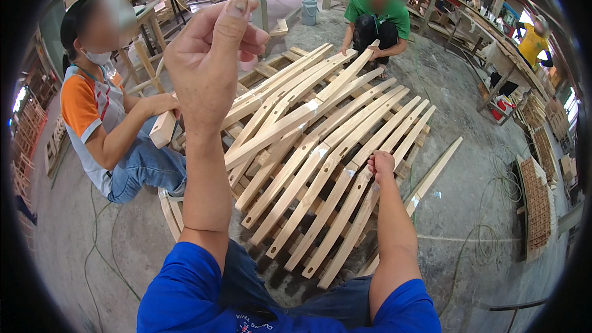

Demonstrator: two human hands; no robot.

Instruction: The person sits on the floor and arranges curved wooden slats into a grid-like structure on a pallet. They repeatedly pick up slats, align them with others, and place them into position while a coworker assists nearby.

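My left hand is raised close in front of me, its thumb pressed against curled fingers. Whatever it may pinch is hidden or too small to name. Lower down, my right hand is closed just over a row of pale curved wooden pieces; I cannot make out anything in its grip. The pieces lie side by side, some with slots near their ends and small whitish patches at mid-length. Several longer wooden pieces lie across the row's left side. Slatted wood shows underneath.
At the left, a co-worker in an orange and white shirt holds a wooden piece. Across the stack crouches another in a green shirt, hands by the wood ends. A loose piece lies rightward; hoses cross the floor. A grey bucket stands behind.
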